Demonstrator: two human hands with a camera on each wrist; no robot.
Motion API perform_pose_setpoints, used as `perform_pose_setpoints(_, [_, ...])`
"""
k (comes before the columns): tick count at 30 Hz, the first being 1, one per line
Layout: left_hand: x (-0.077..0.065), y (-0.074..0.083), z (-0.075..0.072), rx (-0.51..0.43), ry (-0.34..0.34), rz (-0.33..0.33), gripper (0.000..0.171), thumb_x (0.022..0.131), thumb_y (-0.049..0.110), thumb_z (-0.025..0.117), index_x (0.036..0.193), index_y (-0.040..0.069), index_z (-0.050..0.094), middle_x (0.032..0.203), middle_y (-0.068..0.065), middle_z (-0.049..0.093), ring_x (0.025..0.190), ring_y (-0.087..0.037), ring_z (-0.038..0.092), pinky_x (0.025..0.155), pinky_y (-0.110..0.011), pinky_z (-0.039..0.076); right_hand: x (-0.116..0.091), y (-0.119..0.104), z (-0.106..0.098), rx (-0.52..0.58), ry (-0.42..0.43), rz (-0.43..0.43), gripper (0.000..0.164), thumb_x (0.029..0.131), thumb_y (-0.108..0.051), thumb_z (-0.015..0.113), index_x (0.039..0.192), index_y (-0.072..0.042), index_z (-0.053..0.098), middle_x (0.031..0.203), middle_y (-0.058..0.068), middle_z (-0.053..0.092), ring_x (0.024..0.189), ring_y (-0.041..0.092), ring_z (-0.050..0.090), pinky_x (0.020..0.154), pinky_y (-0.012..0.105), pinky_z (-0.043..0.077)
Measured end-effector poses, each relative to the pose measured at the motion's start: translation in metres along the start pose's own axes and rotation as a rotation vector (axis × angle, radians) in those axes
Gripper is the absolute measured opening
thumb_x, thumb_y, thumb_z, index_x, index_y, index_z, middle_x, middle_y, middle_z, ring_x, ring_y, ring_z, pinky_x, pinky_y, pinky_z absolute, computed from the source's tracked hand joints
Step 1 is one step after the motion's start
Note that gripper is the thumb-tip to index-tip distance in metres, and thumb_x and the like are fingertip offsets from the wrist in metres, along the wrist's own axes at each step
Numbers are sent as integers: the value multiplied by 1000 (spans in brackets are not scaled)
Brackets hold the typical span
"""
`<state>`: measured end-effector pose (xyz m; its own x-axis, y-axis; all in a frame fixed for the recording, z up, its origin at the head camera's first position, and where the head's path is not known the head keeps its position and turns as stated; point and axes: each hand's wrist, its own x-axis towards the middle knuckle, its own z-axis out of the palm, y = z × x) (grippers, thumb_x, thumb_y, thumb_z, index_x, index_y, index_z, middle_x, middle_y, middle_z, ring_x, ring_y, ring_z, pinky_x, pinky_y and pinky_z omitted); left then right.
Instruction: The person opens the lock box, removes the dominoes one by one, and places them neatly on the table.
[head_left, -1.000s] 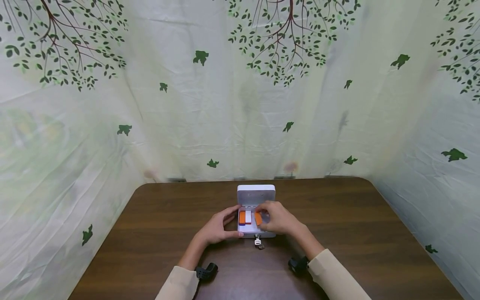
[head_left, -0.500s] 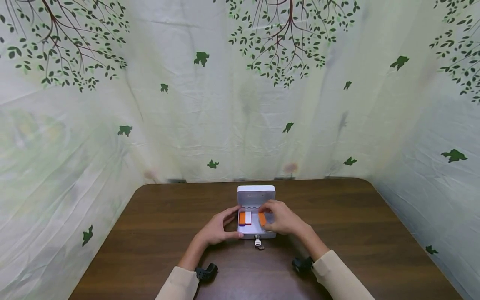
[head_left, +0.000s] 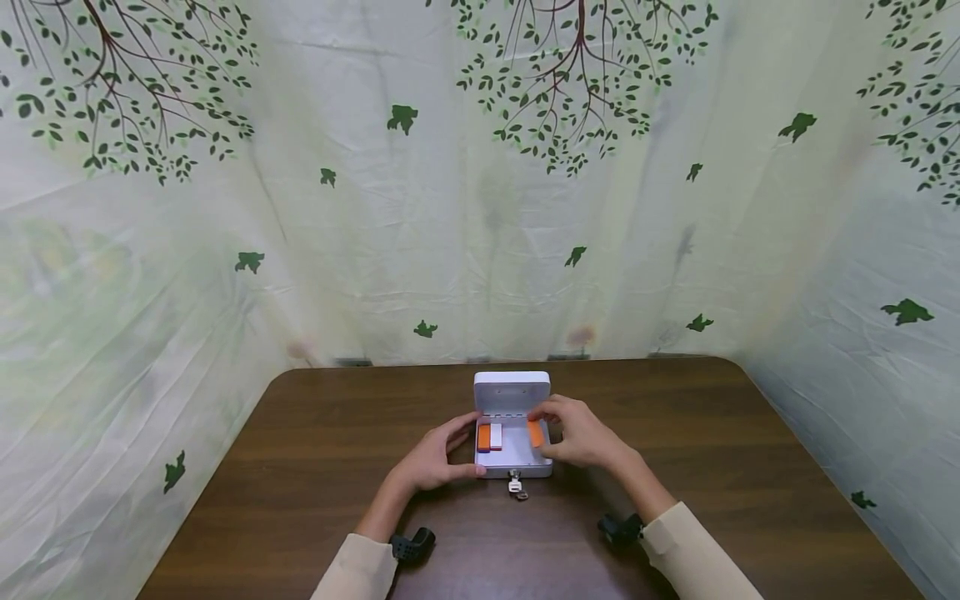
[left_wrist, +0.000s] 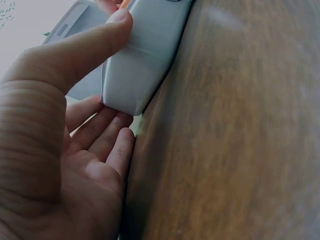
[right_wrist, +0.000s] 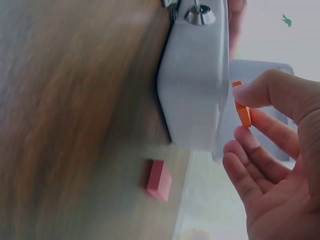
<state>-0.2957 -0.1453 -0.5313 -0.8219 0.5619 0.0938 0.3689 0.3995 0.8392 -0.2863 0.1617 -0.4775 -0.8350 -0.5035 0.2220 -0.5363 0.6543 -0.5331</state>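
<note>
A white lockable cash box [head_left: 517,460] stands on the table with its lid [head_left: 512,390] raised. My left hand [head_left: 429,454] holds the box's left end, thumb at the front corner and fingers toward the back. Between thumb and fingers my right hand [head_left: 581,433] pinches an orange block [right_wrist: 242,107], held upright over the right side of the box. Inside at the left lie another orange block [head_left: 483,437] and a white block [head_left: 497,436], side by side. A key [head_left: 515,485] sits in the front lock, with more keys hanging from it.
The brown wooden table [head_left: 337,433] extends around the box. A pink-red block [right_wrist: 159,181] lies on it beyond the box's right end, seen only in the right wrist view. A curtain [head_left: 480,208] with leaf prints hangs behind the table.
My right hand has moved to the right with the orange block, from near the middle of the box to its right side. My left hand stays in place.
</note>
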Motion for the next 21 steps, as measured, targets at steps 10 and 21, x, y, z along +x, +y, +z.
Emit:
perform_pose_setpoints(10, [1, 5, -3, -11, 13, -15, 100, 79, 36, 91, 159, 11, 37, 164, -7, 39, 151, -25, 40, 122, -40, 37, -6, 8, -11, 12, 14, 24, 42, 82, -17, 80, 122, -8, 71, 114, 0, 69, 102, 18, 66, 91, 37, 61])
perform_pose_setpoints(21, [-1, 3, 3, -19, 32, -2, 101, 75, 35, 94, 157, 12, 40, 162, -6, 42, 149, -24, 43, 122, -40, 38, -20, 21, -17, 9, 55, 19, 38, 80, -15, 81, 117, -13, 72, 110, -2, 68, 100, 19, 67, 90, 37, 61])
